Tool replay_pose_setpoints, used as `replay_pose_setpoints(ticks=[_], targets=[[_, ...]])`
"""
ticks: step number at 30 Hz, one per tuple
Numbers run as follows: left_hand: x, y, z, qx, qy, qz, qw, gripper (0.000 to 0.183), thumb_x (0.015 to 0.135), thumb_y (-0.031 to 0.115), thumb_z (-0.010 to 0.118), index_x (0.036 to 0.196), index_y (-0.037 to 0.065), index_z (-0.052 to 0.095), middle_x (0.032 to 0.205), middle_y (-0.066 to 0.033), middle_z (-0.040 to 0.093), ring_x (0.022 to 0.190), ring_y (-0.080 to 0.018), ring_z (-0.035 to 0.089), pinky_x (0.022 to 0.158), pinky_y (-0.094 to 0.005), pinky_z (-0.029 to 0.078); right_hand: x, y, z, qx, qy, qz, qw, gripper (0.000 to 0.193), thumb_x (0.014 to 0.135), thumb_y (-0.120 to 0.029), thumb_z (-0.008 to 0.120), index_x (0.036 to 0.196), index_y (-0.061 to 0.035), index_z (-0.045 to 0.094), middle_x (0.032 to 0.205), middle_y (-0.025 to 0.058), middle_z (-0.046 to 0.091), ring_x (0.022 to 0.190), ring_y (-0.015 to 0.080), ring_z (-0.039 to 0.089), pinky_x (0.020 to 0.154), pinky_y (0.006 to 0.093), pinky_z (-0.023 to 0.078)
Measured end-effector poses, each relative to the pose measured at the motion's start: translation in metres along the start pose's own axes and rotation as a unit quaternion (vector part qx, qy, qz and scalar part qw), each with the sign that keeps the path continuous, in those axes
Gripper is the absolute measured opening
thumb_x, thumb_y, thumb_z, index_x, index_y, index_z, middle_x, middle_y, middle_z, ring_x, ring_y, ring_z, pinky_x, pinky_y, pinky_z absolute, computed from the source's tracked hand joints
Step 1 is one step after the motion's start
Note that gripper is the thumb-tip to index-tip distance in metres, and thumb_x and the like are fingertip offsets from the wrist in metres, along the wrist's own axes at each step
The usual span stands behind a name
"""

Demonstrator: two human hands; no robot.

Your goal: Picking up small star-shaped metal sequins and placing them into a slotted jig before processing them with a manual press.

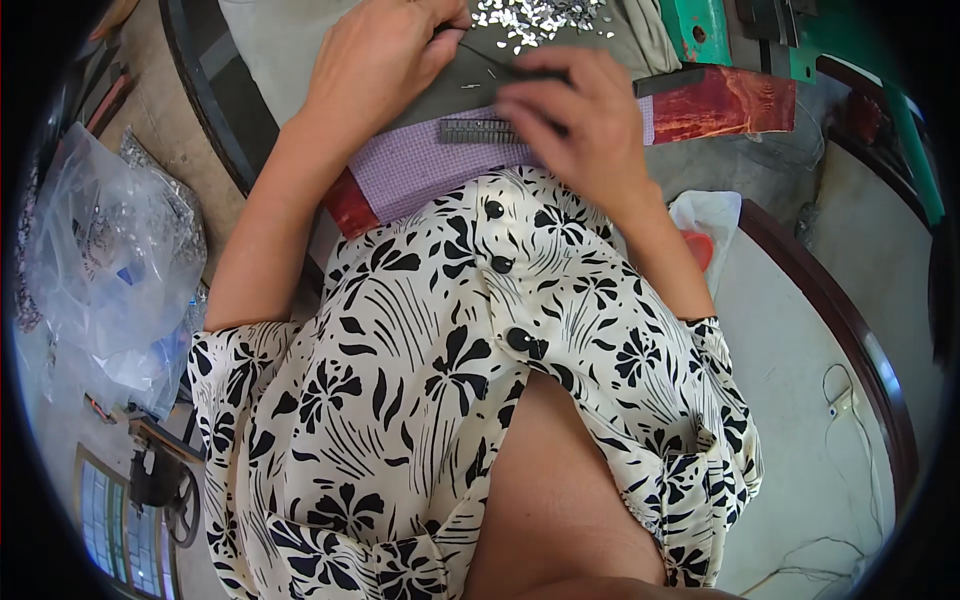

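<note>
At the top of the head view my left hand [385, 50] has its fingers curled in a pinch; what they hold, if anything, is hidden. My right hand [590, 115], blurred by motion, is to its right with bent fingers. A thin dark tool [490, 57] runs from beside my left fingertips to between my right fingers; its exact kind is too blurred to tell. Beside my right thumb lies a grey ridged block [470, 132]. Beyond both hands spreads a pile of small white and dark chips [540, 18], with a few loose ones near it.
Grey-green cloth [640, 40] and lilac checked cloth [410, 170] cover a reddish board [725, 100]. Green metal machine parts [697, 35] stand at the far right. Clear plastic bags [110, 250] are at left. A white bag with a red item [697, 245] sits by my right forearm.
</note>
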State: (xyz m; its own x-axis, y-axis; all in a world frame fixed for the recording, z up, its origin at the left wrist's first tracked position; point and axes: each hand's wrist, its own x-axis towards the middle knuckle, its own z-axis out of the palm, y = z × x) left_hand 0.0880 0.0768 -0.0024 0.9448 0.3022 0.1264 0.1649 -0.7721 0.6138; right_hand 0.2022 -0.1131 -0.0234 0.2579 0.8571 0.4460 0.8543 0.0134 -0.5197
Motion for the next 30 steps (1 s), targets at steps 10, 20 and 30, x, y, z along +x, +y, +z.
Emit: replay_pose_setpoints(ticks=[10, 20, 30], targets=[[0.004, 0.002, 0.001, 0.046, 0.003, -0.018, 0.999, 0.013, 0.086, 0.011, 0.068, 0.089, 0.002, 0.061, 0.089, -0.0159, 0.058, 0.084, -0.0383, 0.060, 0.074, -0.0446, 0.049, 0.054, 0.036, -0.006, -0.002, -0.047, -0.121, 0.992, 0.011, 0.082, -0.009, 0.067, 0.092, -0.0065, 0.072, 0.097, 0.0102, 0.061, 0.092, 0.0299, 0.060, 0.082, 0.0388, 0.048], [-0.008, 0.001, 0.004, -0.022, 0.074, -0.004, 0.997, 0.012, 0.086, 0.009, 0.069, 0.091, 0.001, 0.061, 0.086, -0.0159, 0.058, 0.078, -0.0366, 0.061, 0.068, -0.0421, 0.049, 0.052, 0.017, -0.024, -0.046, -0.074, 0.008, 0.996, 0.014, 0.079, -0.007, 0.074, 0.089, -0.0028, 0.066, 0.092, 0.0114, 0.061, 0.089, 0.0312, 0.059, 0.076, 0.0395, 0.047], [-0.009, -0.020, 0.009, -0.039, 0.045, -0.035, 0.998, 0.017, 0.087, 0.006, 0.069, 0.104, 0.004, 0.070, 0.093, -0.0073, 0.066, 0.077, -0.0219, 0.066, 0.068, -0.0313, 0.051, -0.013, 0.012, 0.004, -0.040, 0.036, 0.052, 0.997, 0.016, 0.069, -0.014, 0.081, 0.083, -0.0148, 0.073, 0.105, -0.0019, 0.065, 0.110, 0.0263, 0.054, 0.094, 0.0422, 0.038]])
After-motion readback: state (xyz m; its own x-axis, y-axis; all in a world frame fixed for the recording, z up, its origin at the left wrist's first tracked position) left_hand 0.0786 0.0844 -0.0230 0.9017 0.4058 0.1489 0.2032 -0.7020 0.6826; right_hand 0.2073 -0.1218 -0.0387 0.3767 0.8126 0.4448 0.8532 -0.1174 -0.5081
